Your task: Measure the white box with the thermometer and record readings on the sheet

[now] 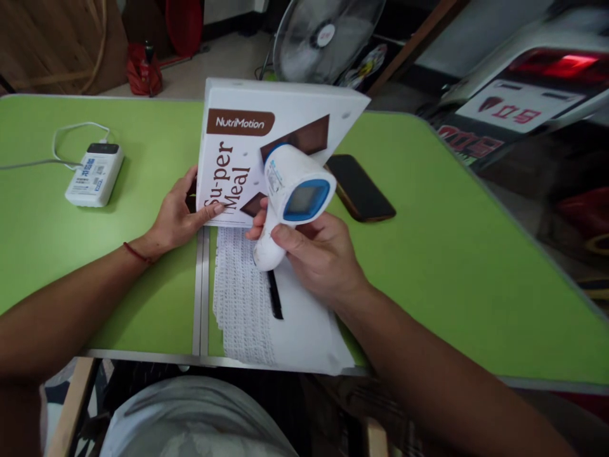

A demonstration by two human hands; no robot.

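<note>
My left hand (183,212) grips the lower left edge of a white box (228,95) printed "NutriMotion Su-per Meal", its thumb lying on the front. The box is tilted up over the table. Wrapped round the handle of a white and blue infrared thermometer (295,171) is my right hand (316,251). The thermometer stands in front of the box and hides part of its print; its small screen faces me. Below both hands lie sheets of paper (247,311) covered on the left with handwriting, and a black pen (275,295) rests on them.
On the green folding table (442,273), a smartphone (364,187) lies right of the box. A white power bank (95,174) with cables sits at the left. Beyond the table stand a fan (328,38), a red bag (144,70) and a scooter (528,95).
</note>
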